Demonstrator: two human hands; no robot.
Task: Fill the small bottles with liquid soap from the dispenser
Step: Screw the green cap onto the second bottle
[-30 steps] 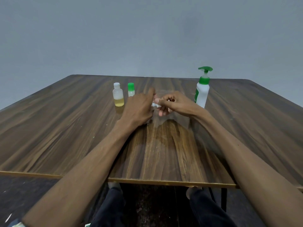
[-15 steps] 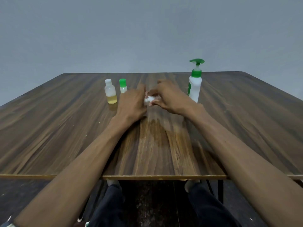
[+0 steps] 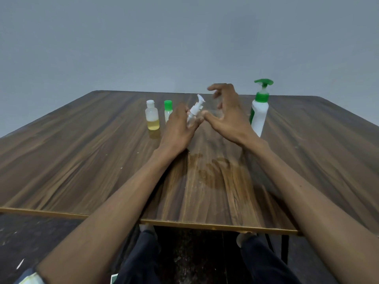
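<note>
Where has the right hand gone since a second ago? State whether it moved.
Yes. The right hand has let go of the small pump bottle and opened, fingers lifted, shifting toward the green-topped dispenser.

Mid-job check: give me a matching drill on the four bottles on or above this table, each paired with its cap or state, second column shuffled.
Things:
1. dispenser
2. pump-top small bottle
3. leftmost small bottle
4. small bottle behind the left hand

States:
A. white cap, yellow liquid in the bottom part
B. green pump head, standing to the right of the right hand
C. tilted, held in the left hand
D. green cap, partly hidden

Pairs: 1-B, 2-C, 3-A, 4-D
</note>
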